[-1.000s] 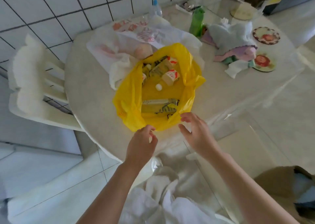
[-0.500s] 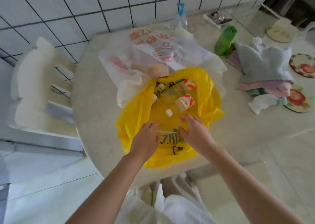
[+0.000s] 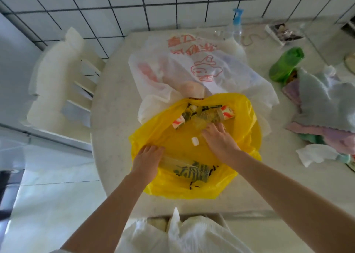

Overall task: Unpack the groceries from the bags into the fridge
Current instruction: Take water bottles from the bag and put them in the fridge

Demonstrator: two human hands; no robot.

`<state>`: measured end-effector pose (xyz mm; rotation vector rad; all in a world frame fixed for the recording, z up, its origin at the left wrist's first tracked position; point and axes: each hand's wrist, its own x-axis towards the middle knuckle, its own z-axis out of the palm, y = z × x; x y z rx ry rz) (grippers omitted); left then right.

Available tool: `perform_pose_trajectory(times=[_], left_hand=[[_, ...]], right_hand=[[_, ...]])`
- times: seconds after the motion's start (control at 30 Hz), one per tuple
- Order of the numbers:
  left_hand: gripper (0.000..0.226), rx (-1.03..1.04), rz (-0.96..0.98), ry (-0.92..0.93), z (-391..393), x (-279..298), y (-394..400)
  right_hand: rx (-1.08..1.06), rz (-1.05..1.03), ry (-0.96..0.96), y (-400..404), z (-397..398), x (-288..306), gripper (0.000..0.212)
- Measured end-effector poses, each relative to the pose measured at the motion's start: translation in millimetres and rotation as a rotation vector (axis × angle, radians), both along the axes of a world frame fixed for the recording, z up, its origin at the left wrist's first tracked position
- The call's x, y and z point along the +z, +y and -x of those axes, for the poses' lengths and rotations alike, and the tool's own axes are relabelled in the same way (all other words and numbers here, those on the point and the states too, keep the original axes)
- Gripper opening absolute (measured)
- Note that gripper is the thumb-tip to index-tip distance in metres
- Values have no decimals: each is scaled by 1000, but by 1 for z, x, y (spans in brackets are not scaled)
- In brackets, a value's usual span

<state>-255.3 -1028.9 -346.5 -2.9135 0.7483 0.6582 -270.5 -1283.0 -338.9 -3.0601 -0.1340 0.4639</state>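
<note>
An open yellow bag (image 3: 194, 187) lies on the round table (image 3: 115, 118). Inside it are a clear bottle with a green label (image 3: 192, 172) near the front, small red-and-white cartons (image 3: 178, 122), more bottles at the back and a loose white cap (image 3: 195, 141). My left hand (image 3: 148, 162) lies over the left end of the near bottle at the bag's rim, and its grip is hidden. My right hand (image 3: 219, 139) reaches deep into the bag with its fingers spread on a clear bottle (image 3: 199, 124). Behind the yellow bag lies a white bag with red print (image 3: 201, 66) that holds groceries.
A green bottle (image 3: 284, 64), a spray bottle (image 3: 237, 22) and a pile of folded cloths (image 3: 322, 106) sit on the right of the table. A white chair (image 3: 57, 91) stands at the left by the tiled wall. Another white bag (image 3: 182, 235) hangs near my body.
My right hand left the near bottle and reached further back into the bag. My left hand stayed at the bottle's left end. The camera moved closer over the table.
</note>
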Motion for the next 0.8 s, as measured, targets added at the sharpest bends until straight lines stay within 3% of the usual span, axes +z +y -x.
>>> perform_pose_trajectory(times=[0.2, 0.47, 0.67, 0.8], left_hand=[[51, 32, 6, -2, -1, -2, -5], [56, 14, 96, -14, 2, 19, -18], [67, 12, 146, 128, -3, 46, -24], [69, 4, 268, 99, 0, 68, -30]], right_hand=[[114, 131, 33, -2, -9, -5, 66], [64, 84, -14, -3, 2, -11, 62], [50, -47, -124, -15, 13, -2, 64], [-94, -364, -326, -20, 15, 33, 54]])
